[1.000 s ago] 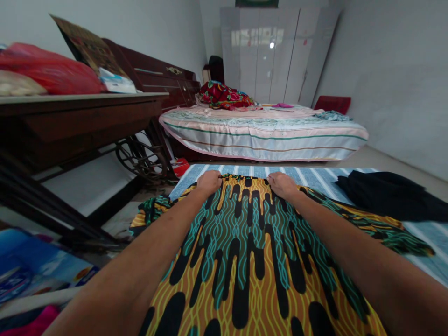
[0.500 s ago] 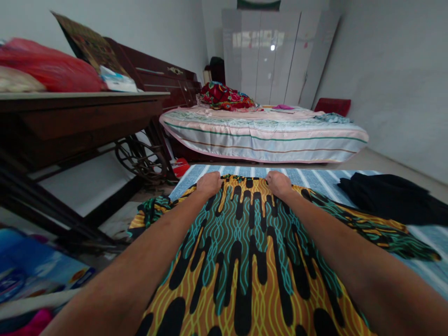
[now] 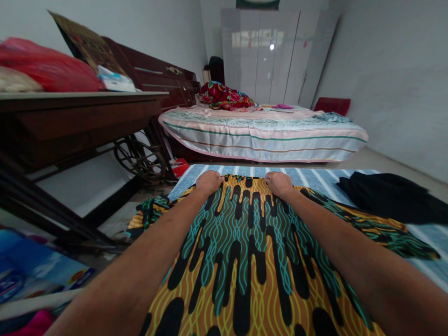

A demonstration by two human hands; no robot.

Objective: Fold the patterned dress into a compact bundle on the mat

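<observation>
A wide patterned cloth (image 3: 252, 261), orange and teal with black drips, lies spread over a blue striped mat (image 3: 315, 177) on the floor, running from under the camera out to arm's length. Both arms stretch over it, and the left hand (image 3: 209, 181) and right hand (image 3: 279, 183) sit on its far edge, a little apart from each other, each curled closed with the fingers tucked over the hem, so they seem to be gripping it. The step in hand looks like taking hold of the far edge to fold or straighten the cloth; the next move would call for an even pull from both hands so the edge stays level. A black garment (image 3: 388, 196) lies on the mat to the right, apart from the cloth.
</observation>
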